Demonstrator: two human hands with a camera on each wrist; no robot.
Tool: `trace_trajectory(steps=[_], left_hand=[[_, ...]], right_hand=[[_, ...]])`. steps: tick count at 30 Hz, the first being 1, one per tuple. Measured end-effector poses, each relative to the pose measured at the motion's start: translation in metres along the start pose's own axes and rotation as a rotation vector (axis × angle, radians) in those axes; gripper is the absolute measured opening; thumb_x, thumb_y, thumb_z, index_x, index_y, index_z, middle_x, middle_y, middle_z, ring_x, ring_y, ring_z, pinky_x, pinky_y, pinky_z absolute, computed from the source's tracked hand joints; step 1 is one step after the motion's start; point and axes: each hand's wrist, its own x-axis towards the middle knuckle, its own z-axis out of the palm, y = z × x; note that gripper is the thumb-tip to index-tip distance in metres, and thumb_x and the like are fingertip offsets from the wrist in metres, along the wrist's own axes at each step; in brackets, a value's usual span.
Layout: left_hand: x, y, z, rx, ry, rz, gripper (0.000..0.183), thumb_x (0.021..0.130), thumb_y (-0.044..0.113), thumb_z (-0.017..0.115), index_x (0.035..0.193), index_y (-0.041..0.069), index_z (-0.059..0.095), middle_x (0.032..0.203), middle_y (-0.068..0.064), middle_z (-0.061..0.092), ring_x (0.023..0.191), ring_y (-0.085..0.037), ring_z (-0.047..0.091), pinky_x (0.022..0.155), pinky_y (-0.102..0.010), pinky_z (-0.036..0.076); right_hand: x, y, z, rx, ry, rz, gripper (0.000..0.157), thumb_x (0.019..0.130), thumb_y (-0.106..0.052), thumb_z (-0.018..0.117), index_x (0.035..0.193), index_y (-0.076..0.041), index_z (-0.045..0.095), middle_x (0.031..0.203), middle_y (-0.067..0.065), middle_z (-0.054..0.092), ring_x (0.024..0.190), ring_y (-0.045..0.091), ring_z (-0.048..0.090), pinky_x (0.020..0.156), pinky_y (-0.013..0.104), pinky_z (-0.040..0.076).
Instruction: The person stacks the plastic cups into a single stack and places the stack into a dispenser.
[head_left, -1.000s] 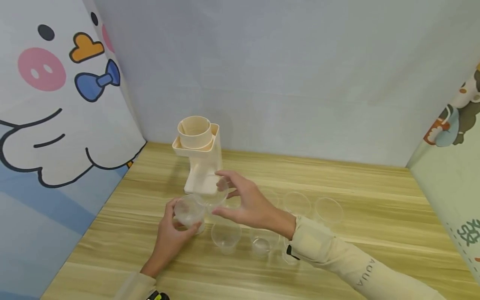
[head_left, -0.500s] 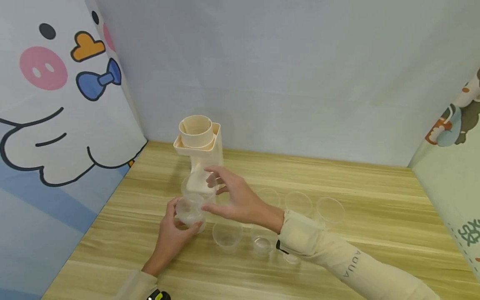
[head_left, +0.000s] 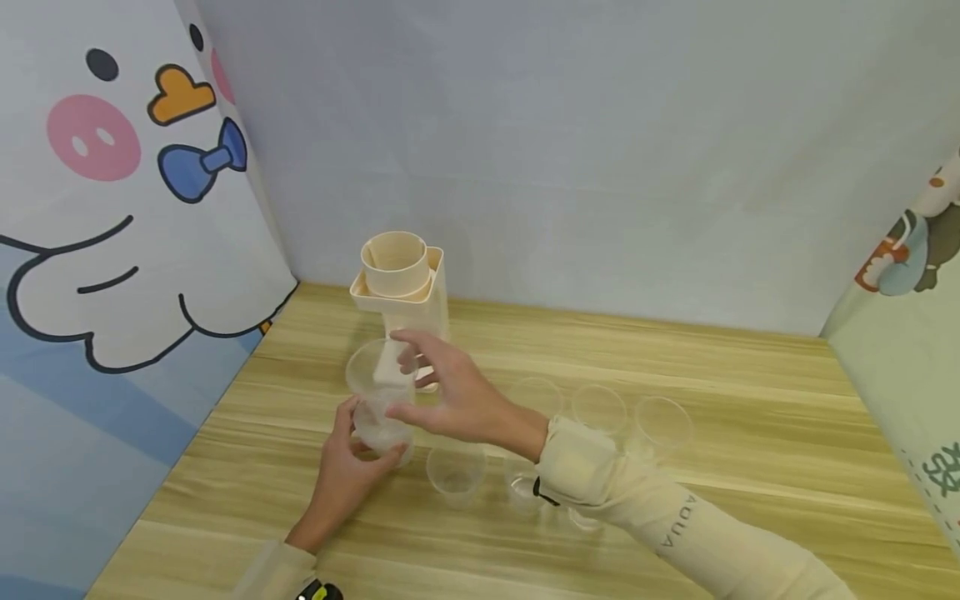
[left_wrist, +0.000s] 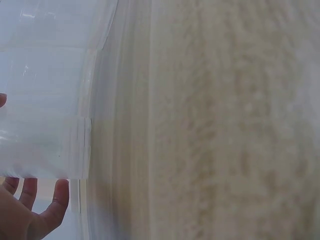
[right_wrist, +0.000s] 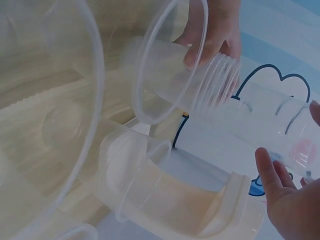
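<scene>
My left hand [head_left: 347, 471] grips a stack of clear plastic cups [head_left: 381, 429] close over the left part of the table; several rims sit tightly together in the right wrist view. My right hand [head_left: 457, 402] holds one more clear cup [head_left: 363, 362], thumb on one side and fingers on the other. That cup stands right at the top of the stack, lined up with it, and its lower end overlaps the stack's rims [right_wrist: 217, 82]. In the left wrist view, fingertips [left_wrist: 61, 192] reach along the cup wall.
Behind the hands stands a cream-coloured holder [head_left: 431, 312] with a round open tube [head_left: 395, 265] on top. Several clear cups stand in two rows to the right, among them a front cup [head_left: 456, 471] and a far-right cup [head_left: 663, 423]. A grey backdrop [head_left: 562, 167] closes off the back.
My right hand has moved left with its cup, from beside the stack to over its mouth. My left hand and the stack have stayed nearly in place.
</scene>
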Motion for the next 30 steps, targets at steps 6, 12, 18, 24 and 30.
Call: trace_trajectory(steps=[6, 12, 18, 24, 30], left_hand=[[0.000, -0.002, 0.001, -0.021, -0.003, 0.013, 0.074, 0.073, 0.007, 0.081, 0.133, 0.012, 0.037, 0.122, -0.010, 0.052, 0.103, -0.019, 0.052, 0.075, -0.032, 0.054], [-0.003, 0.026, -0.001, 0.001, 0.006, 0.019, 0.071, 0.072, -0.001, 0.078, 0.131, 0.003, 0.038, 0.120, -0.015, 0.053, 0.102, -0.020, 0.051, 0.073, -0.034, 0.054], [-0.004, 0.037, -0.003, -0.001, -0.010, 0.025, 0.067, 0.073, -0.003, 0.076, 0.128, 0.000, 0.038, 0.119, -0.018, 0.052, 0.102, -0.021, 0.052, 0.074, -0.035, 0.054], [-0.002, 0.012, 0.000, -0.043, -0.007, 0.012, 0.070, 0.073, 0.001, 0.079, 0.129, 0.007, 0.038, 0.121, -0.012, 0.052, 0.102, -0.019, 0.053, 0.074, -0.034, 0.055], [-0.001, -0.002, 0.000, -0.057, -0.023, 0.004, 0.070, 0.074, 0.005, 0.080, 0.129, 0.010, 0.037, 0.123, -0.007, 0.051, 0.106, -0.016, 0.052, 0.076, -0.031, 0.054]], right_hand=[[0.000, 0.004, 0.006, 0.021, -0.002, 0.026, 0.072, 0.074, -0.010, 0.080, 0.134, -0.003, 0.039, 0.103, 0.009, 0.055, 0.096, 0.019, 0.058, 0.076, 0.026, 0.053], [0.000, 0.007, 0.009, 0.029, -0.006, 0.053, 0.072, 0.074, -0.009, 0.080, 0.133, -0.002, 0.039, 0.106, 0.012, 0.055, 0.098, 0.021, 0.059, 0.077, 0.029, 0.054], [0.001, 0.009, 0.011, 0.027, -0.029, 0.085, 0.071, 0.075, -0.008, 0.079, 0.133, 0.000, 0.039, 0.107, 0.014, 0.056, 0.099, 0.024, 0.060, 0.079, 0.031, 0.054], [0.002, 0.010, 0.015, 0.023, -0.071, 0.112, 0.071, 0.074, -0.007, 0.079, 0.133, 0.002, 0.039, 0.109, 0.017, 0.055, 0.103, 0.027, 0.059, 0.081, 0.029, 0.053], [0.002, 0.010, 0.018, -0.029, -0.102, 0.129, 0.072, 0.073, -0.005, 0.081, 0.132, 0.004, 0.041, 0.111, 0.018, 0.056, 0.104, 0.027, 0.057, 0.084, 0.025, 0.050]])
